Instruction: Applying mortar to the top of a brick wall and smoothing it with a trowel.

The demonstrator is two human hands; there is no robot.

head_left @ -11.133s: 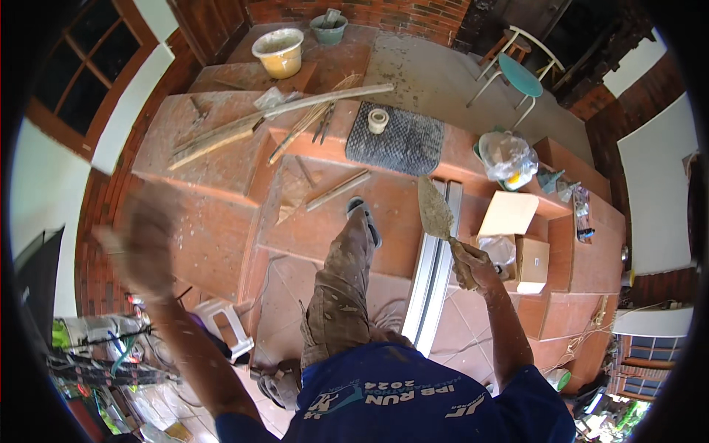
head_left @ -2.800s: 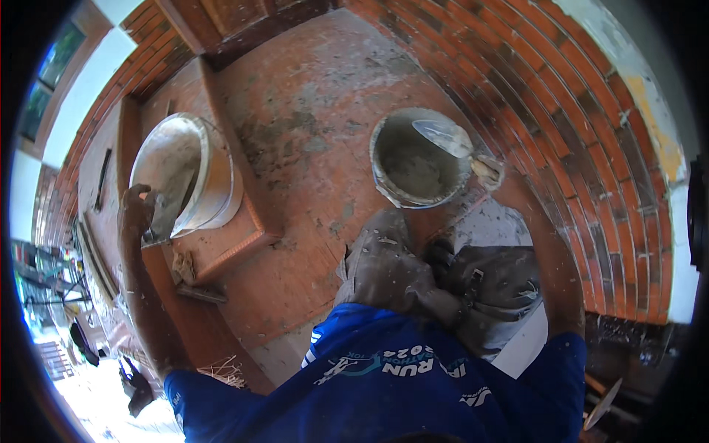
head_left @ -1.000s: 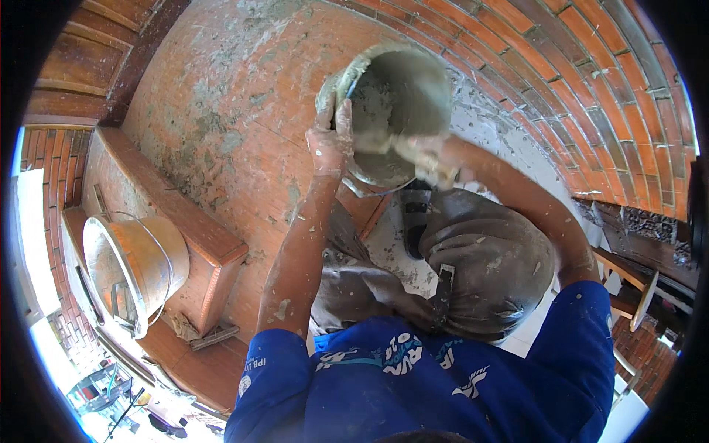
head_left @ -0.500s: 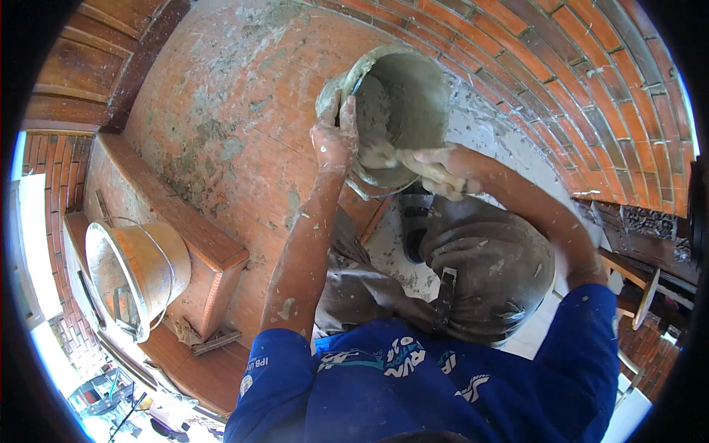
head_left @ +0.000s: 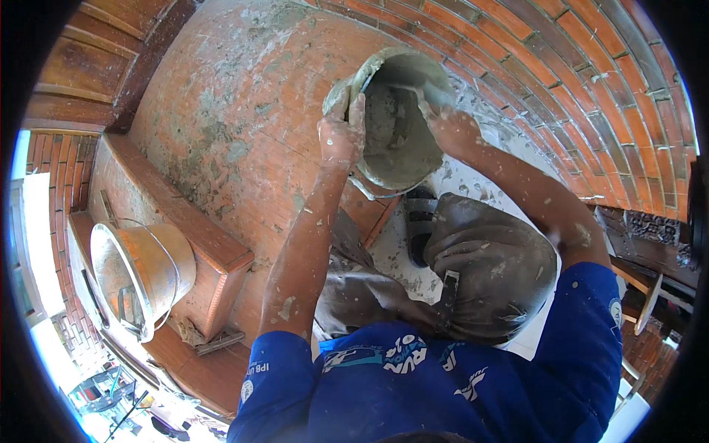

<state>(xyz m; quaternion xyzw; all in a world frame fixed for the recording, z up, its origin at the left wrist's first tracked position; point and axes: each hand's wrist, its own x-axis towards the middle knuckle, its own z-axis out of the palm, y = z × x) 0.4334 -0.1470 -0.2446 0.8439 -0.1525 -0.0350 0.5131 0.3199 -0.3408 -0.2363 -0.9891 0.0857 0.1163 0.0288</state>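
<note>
A mortar-coated bucket [head_left: 402,166] is tilted so that its mouth faces me, with wet grey mortar [head_left: 388,111] inside. My left hand [head_left: 341,136] is closed on the left side of its rim, thumb inside the mouth. At the right side of the mouth is my right hand [head_left: 452,131], slightly blurred, its fingers stretched against the inner wall. I see no tool in it. Grey smears spot both hands and forearms.
Another bucket [head_left: 166,269], with a wire handle and a tool inside, stands on the step at left. Mortar splashes cover the tiled floor [head_left: 258,159]. A brick wall [head_left: 576,96] curves along the right, and a wooden door [head_left: 74,70] stands at far left.
My right hand has moved up from the bucket's lower rim to the right side of its mouth. The left hand keeps its hold, and the bucket has shifted slightly.
</note>
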